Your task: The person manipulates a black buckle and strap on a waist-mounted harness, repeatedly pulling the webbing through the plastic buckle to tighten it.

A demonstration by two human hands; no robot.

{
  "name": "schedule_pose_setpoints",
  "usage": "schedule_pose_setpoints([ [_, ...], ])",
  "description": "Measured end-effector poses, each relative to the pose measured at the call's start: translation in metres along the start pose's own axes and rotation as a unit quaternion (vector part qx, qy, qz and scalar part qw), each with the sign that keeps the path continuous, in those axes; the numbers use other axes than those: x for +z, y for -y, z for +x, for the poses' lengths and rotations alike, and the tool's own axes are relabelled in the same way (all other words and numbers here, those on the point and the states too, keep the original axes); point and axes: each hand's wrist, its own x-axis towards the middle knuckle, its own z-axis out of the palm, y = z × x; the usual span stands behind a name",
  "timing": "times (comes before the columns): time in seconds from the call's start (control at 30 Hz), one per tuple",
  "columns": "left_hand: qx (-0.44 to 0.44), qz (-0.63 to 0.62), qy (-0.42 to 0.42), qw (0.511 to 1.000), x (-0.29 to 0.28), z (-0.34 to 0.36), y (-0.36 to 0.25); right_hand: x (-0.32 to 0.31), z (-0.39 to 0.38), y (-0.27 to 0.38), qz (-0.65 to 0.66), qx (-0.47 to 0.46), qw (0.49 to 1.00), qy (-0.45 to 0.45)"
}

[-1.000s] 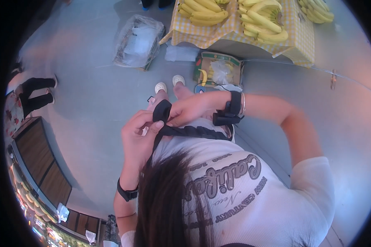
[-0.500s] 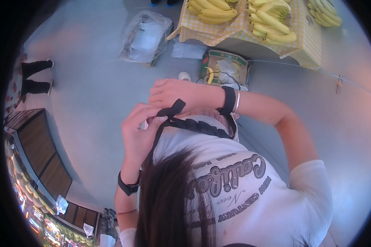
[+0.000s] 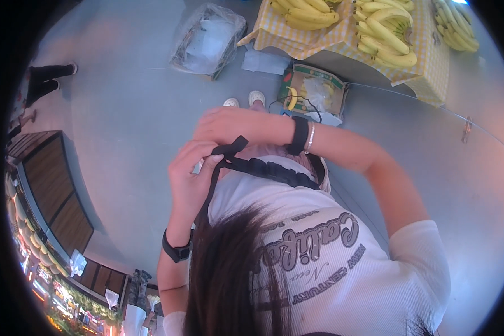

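Note:
My left hand (image 3: 190,168) pinches a black strap (image 3: 225,155) between thumb and fingers in front of my waist. One short end of the strap sticks up past the fingertips. A long part hangs down toward my hair, and a wider gathered black band (image 3: 280,172) runs across my white shirt (image 3: 375,269). Just beyond the left hand, my right hand (image 3: 224,126) lies across with its fingers curled under. It is slightly blurred, and what those fingers hold, if anything, is hidden. Each wrist wears a black band.
Bananas (image 3: 383,33) lie on a table with a yellow checked cloth (image 3: 319,39). Below it sits an open carton (image 3: 313,92) with bananas and plastic. A plastic-wrapped crate (image 3: 210,39) rests on the grey floor. Wooden stands (image 3: 53,190) and other people are at the left.
My right hand and forearm have shifted slightly left. My left hand keeps its pinch on the strap. The table and carton appear lower and further right, and both my shoes now show.

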Motion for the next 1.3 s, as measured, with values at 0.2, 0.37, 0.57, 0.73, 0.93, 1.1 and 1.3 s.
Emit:
schedule_pose_setpoints([
  [0.2, -0.184, -0.154, 0.029, 0.970, 0.010, -0.007, 0.002, -0.002, -0.018, -0.014, 0.024, 0.035, 0.998, -0.043],
  [0.37, -0.217, -0.232, -0.010, 0.948, 0.014, -0.006, -0.001, -0.022, -0.051, 0.017, 0.304, 0.383, 0.870, -0.066],
  [0.57, -0.214, -0.241, 0.001, 0.947, 0.022, 0.000, -0.008, -0.033, -0.049, 0.088, 0.473, 0.458, 0.741, -0.133],
  [0.73, -0.249, -0.238, -0.003, 0.939, 0.027, 0.000, -0.010, -0.023, -0.052, 0.117, 0.124, 0.331, 0.929, -0.110],
  [0.93, -0.201, -0.249, -0.014, 0.947, 0.033, -0.005, -0.009, -0.016, -0.048, 0.113, 0.015, 0.265, 0.959, -0.100],
  [1.1, -0.210, -0.219, -0.015, 0.953, 0.037, -0.005, -0.010, -0.013, -0.055, 0.098, 0.051, 0.342, 0.933, -0.098],
  [1.3, -0.217, -0.238, -0.021, 0.946, 0.041, -0.005, -0.010, -0.021, -0.063, 0.079, 0.063, 0.364, 0.926, -0.077],
])
